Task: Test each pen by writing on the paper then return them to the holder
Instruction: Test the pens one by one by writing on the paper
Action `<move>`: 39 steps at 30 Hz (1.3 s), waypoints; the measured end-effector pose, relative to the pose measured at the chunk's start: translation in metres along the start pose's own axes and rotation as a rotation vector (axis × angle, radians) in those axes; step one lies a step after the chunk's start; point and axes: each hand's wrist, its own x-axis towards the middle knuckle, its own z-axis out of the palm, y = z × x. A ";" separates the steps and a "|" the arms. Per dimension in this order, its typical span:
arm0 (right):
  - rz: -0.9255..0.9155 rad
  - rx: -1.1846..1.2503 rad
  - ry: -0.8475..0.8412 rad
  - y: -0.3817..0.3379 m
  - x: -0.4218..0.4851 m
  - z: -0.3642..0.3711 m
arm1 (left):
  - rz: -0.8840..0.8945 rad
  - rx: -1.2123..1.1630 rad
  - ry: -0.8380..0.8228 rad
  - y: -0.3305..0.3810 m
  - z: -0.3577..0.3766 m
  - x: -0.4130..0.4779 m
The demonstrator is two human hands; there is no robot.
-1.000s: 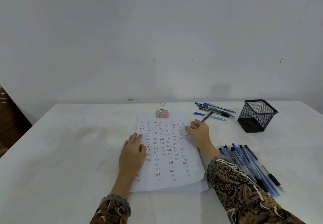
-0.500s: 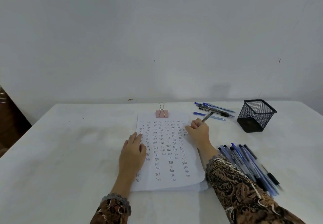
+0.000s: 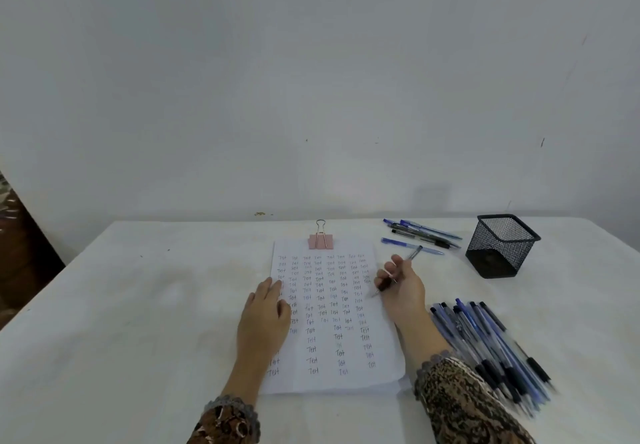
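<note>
While the right hand [image 3: 403,291] pinches a slim grey pen with a dark rubber sleeve [image 3: 412,255] between thumb and curled fingers, the grip is closed tight round the barrel; the tip points down and left to the right margin of the white sheet of paper covered in small handwritten words [image 3: 332,339]; whether the tip touches the sheet I cannot tell. Left of the grip, the left hand [image 3: 265,315] lies flat with straight fingers on the sheet's left edge, holding nothing; beyond the grip and to its left, a pink binder clip [image 3: 321,241] pins the top of the stack. Beyond the grip and to its right stands the black wire-mesh pen holder [image 3: 502,246], with no pen showing inside it; a few blue and black pens [image 3: 422,232] lie loose between grip and holder, further back; nearer than the grip, just beside the patterned sleeve, lies a large pile of blue and black pens [image 3: 491,350] on the white bench [image 3: 138,305].

The tip is so near the paper's edge that a stroke could, I judge, run off onto the bench; if the flat hand lifts, the sheet may slide under the writing pressure. Carrying the pen across to the holder, the wrist could brush the loose pens; the sleeve could scatter the pile, mixing tested with untested; the light mesh holder might tip if a pen drops in at a slant.
</note>
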 end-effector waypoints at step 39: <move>-0.127 -1.840 0.213 -0.124 -0.086 -0.076 | -0.004 0.011 -0.026 0.003 -0.002 -0.001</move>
